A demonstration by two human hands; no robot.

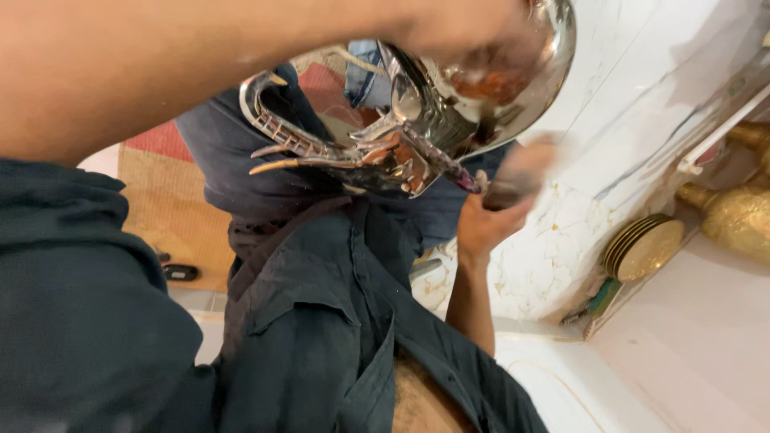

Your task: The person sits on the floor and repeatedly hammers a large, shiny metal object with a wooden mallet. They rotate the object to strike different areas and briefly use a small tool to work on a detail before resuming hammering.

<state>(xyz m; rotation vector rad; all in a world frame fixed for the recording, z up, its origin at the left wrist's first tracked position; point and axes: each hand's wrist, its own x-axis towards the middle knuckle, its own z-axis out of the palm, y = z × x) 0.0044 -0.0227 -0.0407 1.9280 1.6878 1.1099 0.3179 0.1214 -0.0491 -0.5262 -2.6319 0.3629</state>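
A shiny silver ornamental metal piece (401, 144), with a round polished bowl and curved, pointed prongs, is held up close over my lap. My left hand (457, 32) comes in across the top of the view and grips the bowl's rim. My right hand (489, 220) rises from below at the right. It is closed on a small dark object (513, 188) that is blurred and pressed near the metal piece's lower edge. I cannot tell what that object is. My dark shirt and trousers (313, 313) fill the lower view.
A white veined marble wall (626, 120) stands at the right. Brass plates (642, 248) lean upright beside a brass vessel (738, 212) in a low shelf. A green-handled tool (601, 301) lies below them. A red and tan rug (168, 200) with a small dark object (180, 273) lies at the left.
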